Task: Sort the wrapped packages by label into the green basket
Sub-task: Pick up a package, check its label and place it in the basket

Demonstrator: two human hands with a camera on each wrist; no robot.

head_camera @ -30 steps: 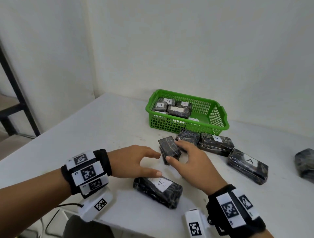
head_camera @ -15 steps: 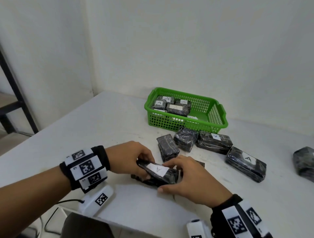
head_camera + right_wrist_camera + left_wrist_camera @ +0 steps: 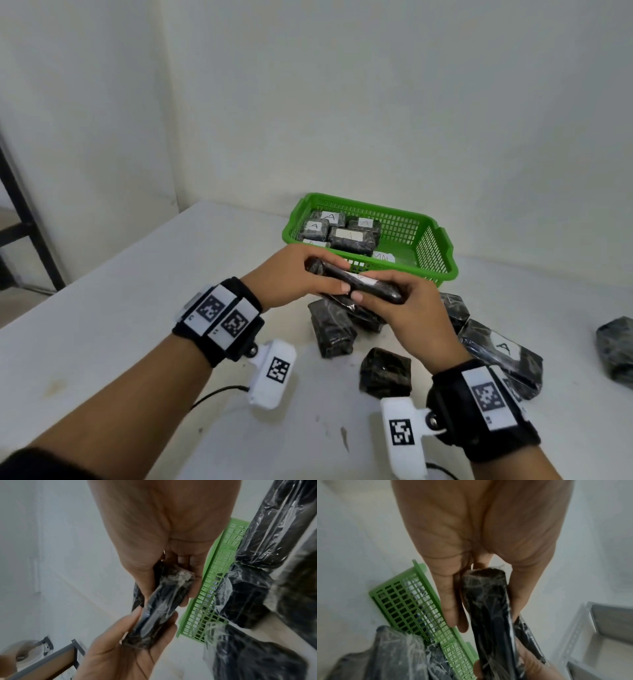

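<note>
Both hands hold one black wrapped package [image 3: 359,284] in the air, just in front of the green basket [image 3: 442,246]. My left hand [image 3: 301,274] grips its left end and my right hand [image 3: 404,305] grips its right end. Its white label faces up, mostly hidden by fingers. In the left wrist view the package [image 3: 489,609] runs between thumb and fingers, with the basket [image 3: 412,607] beside it. The right wrist view shows the same package [image 3: 159,603] held by both hands. Several packages labelled A [image 3: 352,236] lie inside the basket.
Loose black packages lie on the white table [image 3: 102,342] under and right of my hands: one upright-lying [image 3: 332,332], a small one [image 3: 385,371], one labelled A [image 3: 503,353], another at the right edge [image 3: 616,353]. White walls close behind. A dark metal frame [image 3: 20,212] stands left.
The A-labelled package near the table's front edge was picked up by both hands and carried up and forward to the basket's near wall.
</note>
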